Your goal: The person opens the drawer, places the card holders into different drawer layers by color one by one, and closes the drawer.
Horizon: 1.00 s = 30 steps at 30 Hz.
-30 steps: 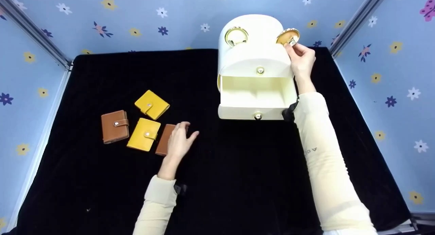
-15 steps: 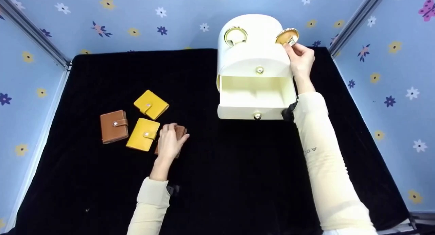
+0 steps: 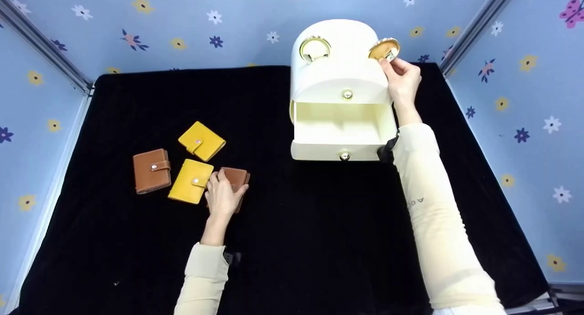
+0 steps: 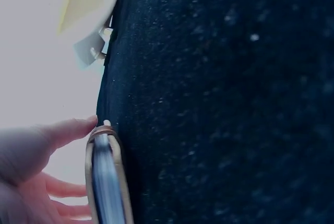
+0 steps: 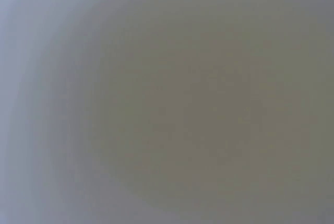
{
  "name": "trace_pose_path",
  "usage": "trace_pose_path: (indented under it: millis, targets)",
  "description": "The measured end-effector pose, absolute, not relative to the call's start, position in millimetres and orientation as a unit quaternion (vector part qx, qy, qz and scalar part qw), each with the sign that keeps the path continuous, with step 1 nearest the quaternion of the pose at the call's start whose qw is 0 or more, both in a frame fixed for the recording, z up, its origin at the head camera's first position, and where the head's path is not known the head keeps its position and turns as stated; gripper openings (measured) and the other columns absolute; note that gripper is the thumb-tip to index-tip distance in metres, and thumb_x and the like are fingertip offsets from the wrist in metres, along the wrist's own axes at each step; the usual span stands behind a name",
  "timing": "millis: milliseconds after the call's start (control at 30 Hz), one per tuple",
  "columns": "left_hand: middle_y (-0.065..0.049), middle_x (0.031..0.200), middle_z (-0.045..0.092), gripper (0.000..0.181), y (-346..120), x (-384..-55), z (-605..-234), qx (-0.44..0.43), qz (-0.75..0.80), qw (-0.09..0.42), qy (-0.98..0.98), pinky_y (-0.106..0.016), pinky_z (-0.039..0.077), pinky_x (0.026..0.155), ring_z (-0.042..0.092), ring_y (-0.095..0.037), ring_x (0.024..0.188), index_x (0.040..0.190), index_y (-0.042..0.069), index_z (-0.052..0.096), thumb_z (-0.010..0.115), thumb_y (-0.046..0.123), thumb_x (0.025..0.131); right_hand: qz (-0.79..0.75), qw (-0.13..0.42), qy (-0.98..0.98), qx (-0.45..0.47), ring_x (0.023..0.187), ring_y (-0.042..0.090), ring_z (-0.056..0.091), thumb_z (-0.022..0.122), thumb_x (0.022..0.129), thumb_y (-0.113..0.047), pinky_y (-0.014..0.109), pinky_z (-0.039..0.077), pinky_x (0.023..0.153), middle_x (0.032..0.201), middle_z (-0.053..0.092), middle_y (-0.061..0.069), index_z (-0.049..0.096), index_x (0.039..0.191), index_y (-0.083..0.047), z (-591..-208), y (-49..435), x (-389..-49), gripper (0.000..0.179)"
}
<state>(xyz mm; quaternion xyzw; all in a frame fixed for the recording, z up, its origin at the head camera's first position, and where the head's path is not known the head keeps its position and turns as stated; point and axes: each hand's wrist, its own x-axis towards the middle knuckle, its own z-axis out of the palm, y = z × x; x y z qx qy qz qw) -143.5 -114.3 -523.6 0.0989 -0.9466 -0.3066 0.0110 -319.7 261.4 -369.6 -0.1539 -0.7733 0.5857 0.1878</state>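
Observation:
My left hand (image 3: 221,198) spans a brown card holder (image 3: 237,178) lying on the black cloth. Its thumb is by the right edge, its fingers toward the left side. In the left wrist view, the thumb tip is beside the strap end of the card holder (image 4: 108,177), whose stacked inner leaves show. My right hand (image 3: 404,82) pinches the lower edge of a round gold-rimmed piece (image 3: 384,48) at the right of a white drawer cabinet (image 3: 340,64). The cabinet's lower drawer (image 3: 319,151) is pulled out, with nothing visible inside. The right wrist view is only a blur.
Left of my left hand lie a yellow card holder (image 3: 189,187), another yellow card holder (image 3: 200,139) and a brown card holder (image 3: 148,173), each with a snap strap. A second gold-rimmed round piece (image 3: 315,49) is on the cabinet's left. Blue flowered walls (image 3: 246,14) enclose the table.
My left hand has moved left over the brown card holder, so more of its right part shows. The right hand keeps its hold on the round piece.

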Motion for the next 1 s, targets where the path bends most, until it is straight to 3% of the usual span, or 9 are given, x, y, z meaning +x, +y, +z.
trace_pose_path:
  millis: [367,1000]
  targets:
    - [-0.029,0.122,0.037,0.092,-114.1,-138.9,-524.2,0.125,-0.313,-0.018,-0.941,-0.057,0.035,0.08,0.036,-0.043,0.109,0.133,-0.004,0.029,0.078,0.034,0.064,0.584,0.184,-0.775,-0.159,0.078,0.01,0.062,0.071,0.074,-0.028,0.02,0.047,0.07,0.094,0.067,0.005,0.069,0.099,-0.01,-371.8,262.0,-320.4,0.031]
    - [-0.027,0.118,0.04,0.086,-110.4,-139.9,-518.0,0.127,-0.316,0.003,-0.94,-0.056,0.036,0.078,0.036,-0.04,0.108,0.131,-0.002,0.036,0.079,0.024,0.062,0.588,0.193,-0.771,-0.147,0.076,0.01,0.062,0.071,0.074,-0.027,0.02,0.047,0.07,0.091,0.067,0.006,0.069,0.099,-0.008,-370.3,260.1,-318.6,0.031]
